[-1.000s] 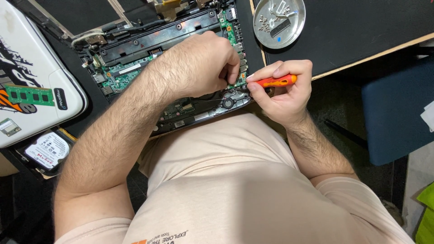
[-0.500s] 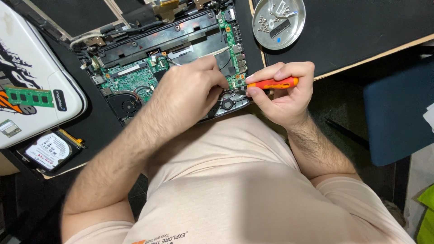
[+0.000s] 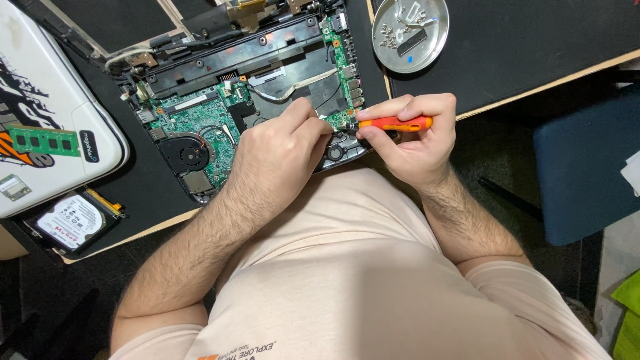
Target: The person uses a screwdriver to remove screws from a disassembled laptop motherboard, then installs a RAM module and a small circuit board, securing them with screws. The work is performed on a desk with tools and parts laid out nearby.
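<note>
An opened laptop base point(image 3: 280, 50) lies on the black mat, its green circuit board point(image 3: 197, 123) and round fan point(image 3: 187, 153) exposed. My right hand point(image 3: 413, 137) grips an orange-handled screwdriver point(image 3: 397, 123) held level, its tip pointing left at the board's near right corner. My left hand point(image 3: 280, 157) rests on the near edge of the base, fingers curled and pressing down right beside the screwdriver tip. The spot under the tip is hidden by my fingers.
A round metal dish point(image 3: 410, 30) with several screws sits at the back right. At the left lie a white laptop lid point(image 3: 47, 100) with a green memory stick point(image 3: 43, 140) on it, and a hard drive point(image 3: 70, 223). A blue chair seat point(image 3: 587, 167) stands at the right, below the table edge.
My left hand has slid toward me and to the right, off the middle of the board, uncovering more of it. The right hand and screwdriver have stayed in place.
</note>
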